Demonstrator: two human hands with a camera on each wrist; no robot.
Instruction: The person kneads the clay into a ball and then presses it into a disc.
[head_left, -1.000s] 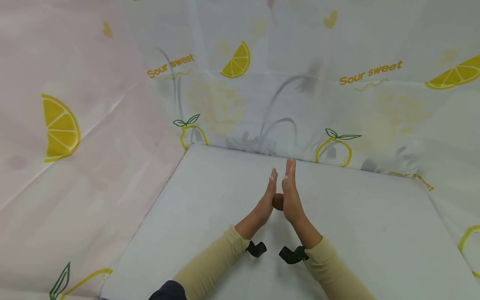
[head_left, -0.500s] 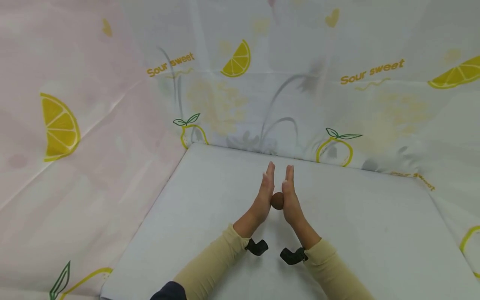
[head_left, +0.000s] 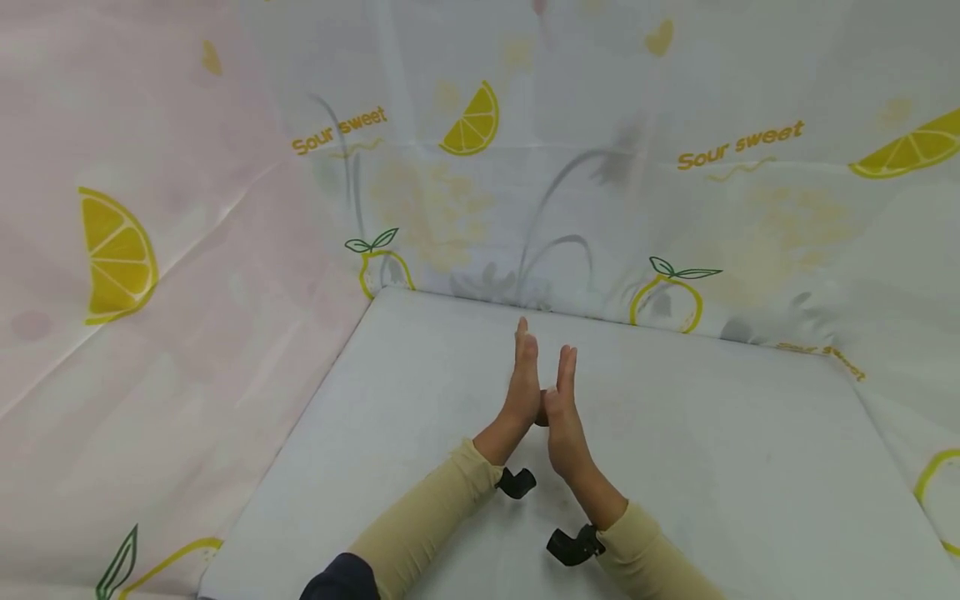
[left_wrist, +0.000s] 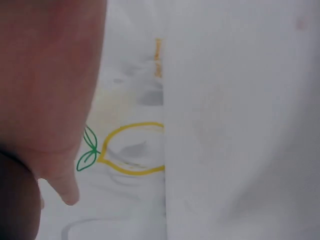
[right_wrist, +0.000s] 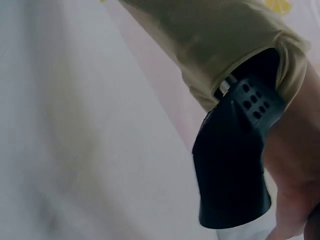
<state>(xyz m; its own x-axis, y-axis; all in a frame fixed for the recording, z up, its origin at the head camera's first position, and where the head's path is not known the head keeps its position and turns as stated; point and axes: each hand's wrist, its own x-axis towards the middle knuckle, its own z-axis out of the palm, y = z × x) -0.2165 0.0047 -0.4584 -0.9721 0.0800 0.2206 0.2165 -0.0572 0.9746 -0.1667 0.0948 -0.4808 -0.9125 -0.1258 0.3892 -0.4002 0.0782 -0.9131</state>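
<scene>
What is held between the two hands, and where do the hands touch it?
A small brown ball, mostly hidden, is pressed between the flat palms of the left hand and the right hand, one on each side.

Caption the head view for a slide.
Two hands, left and right, press a small brown ball between flat palms.

I am seeing a white table (head_left: 712, 450) bordered along its far and left edges by lemon-printed sheeting (head_left: 465, 125).
</scene>
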